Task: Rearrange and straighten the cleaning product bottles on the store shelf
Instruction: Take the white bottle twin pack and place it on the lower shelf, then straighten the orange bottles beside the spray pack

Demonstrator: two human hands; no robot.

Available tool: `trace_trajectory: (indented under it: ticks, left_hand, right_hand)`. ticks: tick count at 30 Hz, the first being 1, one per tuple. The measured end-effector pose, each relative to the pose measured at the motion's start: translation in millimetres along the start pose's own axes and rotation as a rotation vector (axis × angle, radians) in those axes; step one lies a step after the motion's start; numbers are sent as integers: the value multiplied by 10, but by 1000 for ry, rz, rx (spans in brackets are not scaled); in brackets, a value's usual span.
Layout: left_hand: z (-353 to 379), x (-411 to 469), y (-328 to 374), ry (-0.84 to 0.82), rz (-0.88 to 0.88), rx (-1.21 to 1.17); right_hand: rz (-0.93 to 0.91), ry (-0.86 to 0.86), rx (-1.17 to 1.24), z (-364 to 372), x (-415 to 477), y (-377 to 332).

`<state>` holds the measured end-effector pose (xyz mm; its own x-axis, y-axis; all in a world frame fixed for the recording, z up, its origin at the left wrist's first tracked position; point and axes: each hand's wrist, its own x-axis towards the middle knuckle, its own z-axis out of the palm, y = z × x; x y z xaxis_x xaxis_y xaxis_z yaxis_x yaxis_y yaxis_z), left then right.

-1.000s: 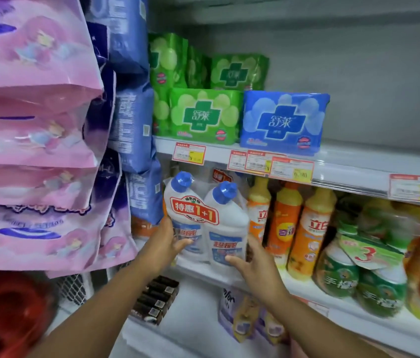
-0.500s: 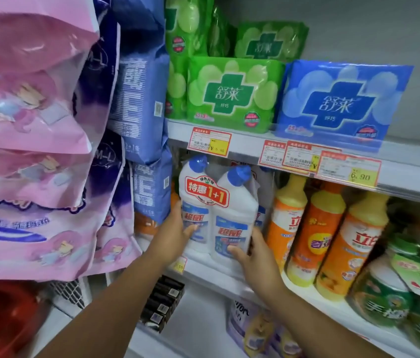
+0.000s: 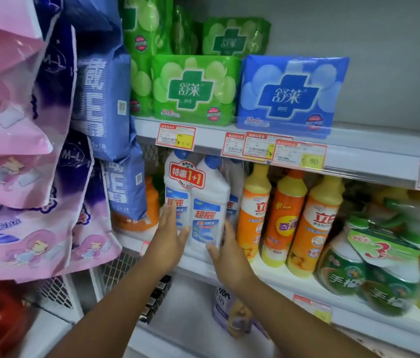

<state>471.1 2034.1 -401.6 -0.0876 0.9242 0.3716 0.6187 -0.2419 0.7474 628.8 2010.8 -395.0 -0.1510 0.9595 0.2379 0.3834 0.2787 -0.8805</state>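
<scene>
A twin pack of white cleaner bottles [image 3: 205, 202] with blue caps and a red "1+1" band stands upright at the left end of the middle shelf [image 3: 270, 279]. Its caps are partly hidden behind the price tags of the shelf above. My left hand [image 3: 171, 235] lies on the pack's lower left side, fingers up along the left bottle and thumb across the front. At the lower right corner my right hand [image 3: 228, 254] holds it, thumb in front. To the right stand three orange and yellow detergent bottles [image 3: 285, 220] in a row.
Green bottles bundled with a "3" tag [image 3: 363, 267] fill the shelf's right part. The upper shelf [image 3: 371, 148] carries green pad packs [image 3: 193, 91] and a blue pad pack [image 3: 291, 94]. Pink bags [image 3: 10, 177] and blue bags [image 3: 100, 99] hang at left. A purple pouch [image 3: 225, 311] sits below.
Both hands have carried the twin pack up and back from in front of the shelf until it stands under the upper shelf's edge. The view has come closer.
</scene>
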Motion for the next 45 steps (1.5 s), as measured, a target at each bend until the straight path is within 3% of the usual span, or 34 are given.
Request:
trace_trajectory:
  ticks: [4,10,19,29,36,45]
  left_hand:
    - [55,-332,282,-7,46,94]
    - [353,-784,924,22,213,243]
    - [1485,-1208,1831,-188,436,205]
    - [2583,-1305,2350,-315,719,174]
    - [3006,-1349,2586,-434,465,-48]
    - [3569,-1106,2845,-258,217,-129]
  right_hand:
    - [-33,-33,-31,-420,-421,-103]
    - [-120,141,-145,-1455,-1091,20]
    - [110,436,-265,-2852,-1769,689]
    - [245,847,-268,-3640,-1888,1249]
    - [328,712,-223,-4012,-1706,1505]
    - [262,633,-319,-4244,-1568,1723]
